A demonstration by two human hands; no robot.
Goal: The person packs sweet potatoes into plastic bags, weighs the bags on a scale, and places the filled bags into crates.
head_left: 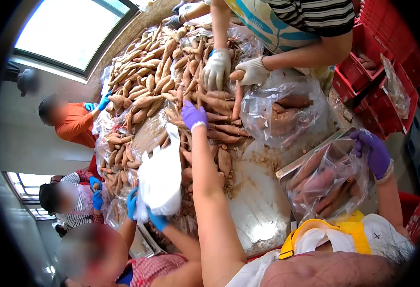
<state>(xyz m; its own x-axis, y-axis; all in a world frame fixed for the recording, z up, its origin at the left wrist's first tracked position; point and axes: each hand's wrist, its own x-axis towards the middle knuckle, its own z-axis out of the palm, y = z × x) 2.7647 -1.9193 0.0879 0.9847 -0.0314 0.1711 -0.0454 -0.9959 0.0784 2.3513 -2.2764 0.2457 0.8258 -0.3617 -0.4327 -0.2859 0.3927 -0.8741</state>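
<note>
My left hand [194,115], in a purple glove, reaches out over the heap of sweet potatoes [145,67]. Its fingers are spread and rest on the roots, beside several long sweet potatoes [223,137]. Off to the right, my right hand [373,152], also purple-gloved, has its fingers closed on the upper edge of a clear plastic bag [332,179]. Several large sweet potatoes [310,168] lie inside this bag, which sits on a flat tray or scale [286,173] whose kind I cannot make out.
Across the table [260,205], a person's white-gloved hands [251,71] handle a sweet potato near another filled bag [286,112]. At left, a blue-gloved person holds white bags [160,179]. Red crates [363,71] stand at upper right. Other people work along the far-left side.
</note>
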